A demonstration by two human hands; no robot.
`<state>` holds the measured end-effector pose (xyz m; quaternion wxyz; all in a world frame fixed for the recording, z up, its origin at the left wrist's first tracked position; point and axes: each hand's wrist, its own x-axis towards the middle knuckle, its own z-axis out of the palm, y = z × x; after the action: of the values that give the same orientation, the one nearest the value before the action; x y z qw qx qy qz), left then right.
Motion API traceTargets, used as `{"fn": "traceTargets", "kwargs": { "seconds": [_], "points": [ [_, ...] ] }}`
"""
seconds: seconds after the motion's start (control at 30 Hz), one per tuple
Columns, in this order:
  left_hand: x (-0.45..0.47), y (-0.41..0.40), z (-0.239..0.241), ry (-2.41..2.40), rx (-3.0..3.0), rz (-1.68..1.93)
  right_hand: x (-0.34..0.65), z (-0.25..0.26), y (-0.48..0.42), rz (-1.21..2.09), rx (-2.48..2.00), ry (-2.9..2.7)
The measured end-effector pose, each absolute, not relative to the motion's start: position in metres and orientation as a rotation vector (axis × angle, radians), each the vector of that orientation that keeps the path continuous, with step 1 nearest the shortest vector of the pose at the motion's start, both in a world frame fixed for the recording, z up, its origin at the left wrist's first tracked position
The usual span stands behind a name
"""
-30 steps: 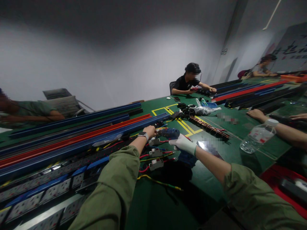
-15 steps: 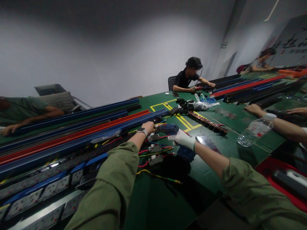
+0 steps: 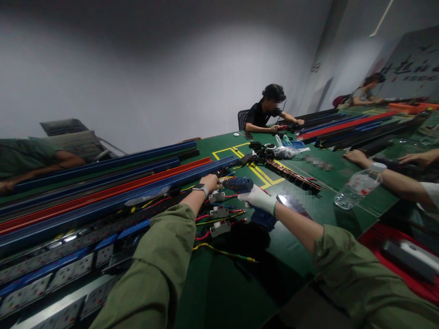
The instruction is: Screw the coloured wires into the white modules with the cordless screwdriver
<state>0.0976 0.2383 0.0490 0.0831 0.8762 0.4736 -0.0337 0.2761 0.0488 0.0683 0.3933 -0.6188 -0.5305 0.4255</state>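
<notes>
My right hand, in a white glove, is wrapped round the grip of a blue cordless drill. The drill points left, and its front end is at my left hand. My bare left hand, a watch on its wrist, is closed at the end of a socket strip; what its fingers hold is hidden. Just below the drill lie grey-white switch modules with red wires and metal wire ends. A yellow-green wire trails over the green table.
Long blue and orange rails and socket strips lie to the left. A phone, a bundle of copper strips and a plastic bottle are to the right. Co-workers sit opposite and at both sides; one person's hands reach in at right.
The whole view has shifted slightly, with things appearing a little further left. Both hands and the drill keep the same place relative to the strip.
</notes>
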Motion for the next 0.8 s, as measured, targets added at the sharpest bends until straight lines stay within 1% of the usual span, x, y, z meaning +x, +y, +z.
{"fn": "traceTargets", "kwargs": {
  "seconds": [0.8],
  "points": [
    [0.0969, 0.244, 0.0424, 1.397, 2.661, -0.098, 0.2734, 0.0707, 0.0462, 1.087, -1.495, -1.347]
  ]
}}
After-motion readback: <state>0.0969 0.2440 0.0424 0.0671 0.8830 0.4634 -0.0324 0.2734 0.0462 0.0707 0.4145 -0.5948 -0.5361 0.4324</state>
